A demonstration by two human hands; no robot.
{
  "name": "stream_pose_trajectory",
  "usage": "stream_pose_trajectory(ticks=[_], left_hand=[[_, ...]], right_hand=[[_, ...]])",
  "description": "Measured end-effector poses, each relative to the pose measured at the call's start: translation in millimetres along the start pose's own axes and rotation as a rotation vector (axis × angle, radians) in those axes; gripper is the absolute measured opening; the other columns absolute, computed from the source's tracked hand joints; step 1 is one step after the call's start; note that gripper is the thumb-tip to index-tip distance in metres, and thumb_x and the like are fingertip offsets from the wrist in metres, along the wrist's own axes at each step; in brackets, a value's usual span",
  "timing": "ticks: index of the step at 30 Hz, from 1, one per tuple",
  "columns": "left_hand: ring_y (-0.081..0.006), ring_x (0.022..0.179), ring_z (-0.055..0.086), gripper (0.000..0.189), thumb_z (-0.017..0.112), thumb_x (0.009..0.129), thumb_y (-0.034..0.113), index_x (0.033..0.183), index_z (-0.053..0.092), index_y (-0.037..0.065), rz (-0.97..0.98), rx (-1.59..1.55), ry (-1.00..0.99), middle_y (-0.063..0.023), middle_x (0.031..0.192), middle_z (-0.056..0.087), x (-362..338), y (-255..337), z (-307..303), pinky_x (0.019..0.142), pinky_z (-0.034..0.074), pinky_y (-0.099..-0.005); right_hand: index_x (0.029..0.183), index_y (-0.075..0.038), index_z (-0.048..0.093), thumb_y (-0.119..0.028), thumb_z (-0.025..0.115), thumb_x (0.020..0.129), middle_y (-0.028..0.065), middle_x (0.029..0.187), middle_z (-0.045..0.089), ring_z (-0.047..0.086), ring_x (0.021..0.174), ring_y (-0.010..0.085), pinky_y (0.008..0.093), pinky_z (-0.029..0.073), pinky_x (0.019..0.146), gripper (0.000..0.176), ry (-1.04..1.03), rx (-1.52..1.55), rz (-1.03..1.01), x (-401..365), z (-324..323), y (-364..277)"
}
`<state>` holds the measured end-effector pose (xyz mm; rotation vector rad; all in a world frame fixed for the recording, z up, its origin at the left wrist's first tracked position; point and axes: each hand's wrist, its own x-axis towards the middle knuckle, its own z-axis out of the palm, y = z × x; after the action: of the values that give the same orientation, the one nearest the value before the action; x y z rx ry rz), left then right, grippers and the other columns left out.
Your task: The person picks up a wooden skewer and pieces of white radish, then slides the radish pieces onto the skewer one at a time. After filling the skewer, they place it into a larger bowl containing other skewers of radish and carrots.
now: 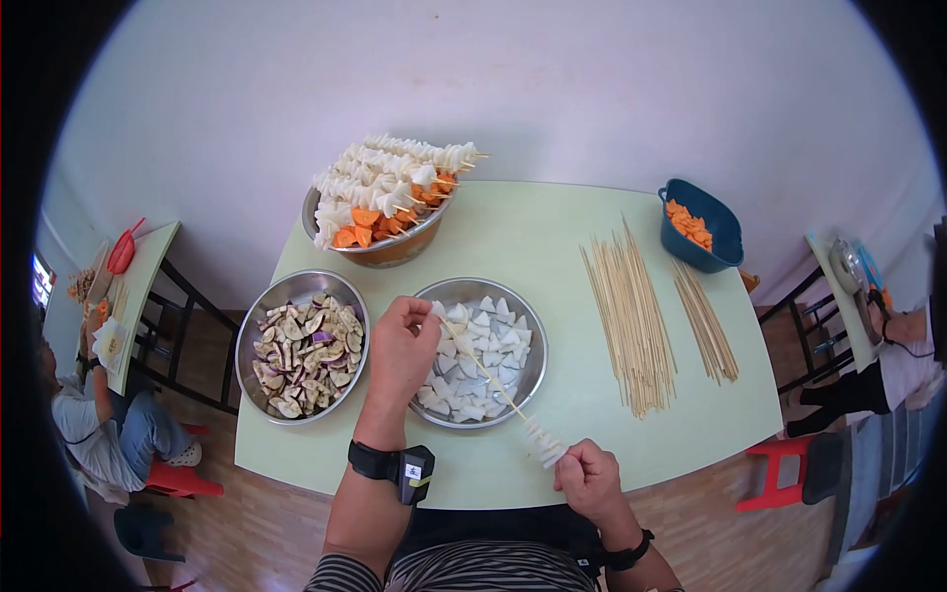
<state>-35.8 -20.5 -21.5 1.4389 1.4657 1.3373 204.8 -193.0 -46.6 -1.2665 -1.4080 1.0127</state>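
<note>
A thin bamboo skewer (483,370) runs slantwise between my hands, over the metal bowl (543,380) of cut white radish pieces (481,355). My left hand (402,340) pinches a white piece (438,310) at the skewer's upper end. Near the table's front edge, my right hand (592,481) is closed round the lower end. Several white slices (542,441) are threaded on the skewer just above my right fingers. Left of my left wrist stands a metal bowl of chopped eggplant (308,350).
Filled skewers of white pieces (380,173) and carrot pieces lie across a bowl (395,249) at the back left. Bare skewers (631,321) lie in two bundles at right, near a blue basin (725,232) of carrot. A person (104,434) sits left; another (903,345) is right.
</note>
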Motion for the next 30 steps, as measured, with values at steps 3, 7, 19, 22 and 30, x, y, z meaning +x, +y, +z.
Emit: stream_pose_trajectory(ticks=[3, 7, 19, 22, 30], left_hand=[[-0.0083, 0.063, 0.056, 0.014, 0.063, 0.084, 0.006, 0.094, 0.061, -0.003, 0.010, -0.009, 0.034, -0.0059, 0.076, 0.065, 1.3, -2.4, -0.1, 0.057, 0.046, -0.0233], [-0.0068, 0.060, 0.052, 0.013, 0.064, 0.083, 0.006, 0.093, 0.062, -0.003, 0.033, 0.004, 0.050, -0.0051, 0.075, 0.064, 1.1, -1.9, 0.1, 0.055, 0.043, -0.0229], [-0.0134, 0.052, 0.049, 0.009, 0.064, 0.081, 0.004, 0.090, 0.063, 0.003, 0.149, 0.195, 0.059, -0.0091, 0.070, 0.062, -5.1, 12.6, -1.1, 0.050, 0.041, -0.0288], [-0.0218, 0.056, 0.054, 0.010, 0.064, 0.080, 0.004, 0.090, 0.063, 0.004, 0.208, 0.272, 0.073, -0.0117, 0.071, 0.061, -4.5, 9.5, -2.2, 0.053, 0.043, -0.0339], [-0.0303, 0.072, 0.060, 0.012, 0.063, 0.079, 0.002, 0.090, 0.064, 0.006, 0.305, 0.359, 0.085, -0.0129, 0.076, 0.064, -6.8, 17.6, -3.9, 0.063, 0.048, -0.0396]], right_hand=[[0.079, 0.000, 0.054, -0.008, 0.054, 0.093, 0.0037, 0.056, 0.058, 0.054, 0.050, 0.0072, 0.0238, 0.044, 0.046, 0.015, -0.003, -0.006, 0.002, 0.1, 0.2, -0.1], [0.079, 0.000, 0.053, -0.009, 0.055, 0.093, 0.0039, 0.055, 0.058, 0.054, 0.049, 0.0077, 0.0243, 0.044, 0.046, 0.016, -0.005, -0.028, -0.004, 0.4, 0.3, 0.2], [0.080, 0.000, 0.053, -0.009, 0.057, 0.093, 0.0033, 0.055, 0.057, 0.055, 0.049, 0.0077, 0.0244, 0.045, 0.047, 0.016, 0.015, -0.045, 0.009, -0.2, 0.4, 0.8], [0.083, 0.000, 0.053, -0.006, 0.059, 0.092, 0.0036, 0.059, 0.058, 0.055, 0.052, 0.0071, 0.0232, 0.045, 0.048, 0.012, 0.051, 0.023, 0.038, 0.1, 2.3, 3.1], [0.086, 0.000, 0.051, -0.004, 0.057, 0.093, 0.0043, 0.066, 0.059, 0.056, 0.057, 0.0066, 0.0218, 0.046, 0.051, 0.010, 0.070, 0.013, 0.008, -0.6, 4.3, 3.6]])
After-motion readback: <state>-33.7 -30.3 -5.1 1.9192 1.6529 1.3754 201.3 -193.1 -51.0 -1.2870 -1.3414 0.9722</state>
